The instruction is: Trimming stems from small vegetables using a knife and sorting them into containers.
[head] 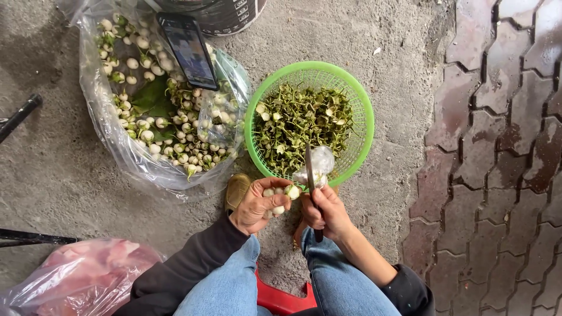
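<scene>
Step in hand: I judge I am trimming stems off small white eggplants (280, 198), one at a time, with the knife (310, 175).
Left hand: my left hand (257, 205) is cupped and closed round a small cluster of the eggplants, one pushed out at the fingertips toward the blade.
Right hand: my right hand (329, 212) is wrapped tight round the knife handle, blade pointing far, its edge just beside the offered eggplant.
Supply: the clear plastic bag (111, 134) at far left holds the untrimmed eggplants, with a phone (188, 50) lying on top.
Cuttings: the green basket (366, 126), just beyond my hands, holds green stem caps.
Next move: as I read it, a short, controlled cut at the cap, thumb kept clear of the edge.
Near left: a pink bag (82, 278) lies by my knee.
</scene>
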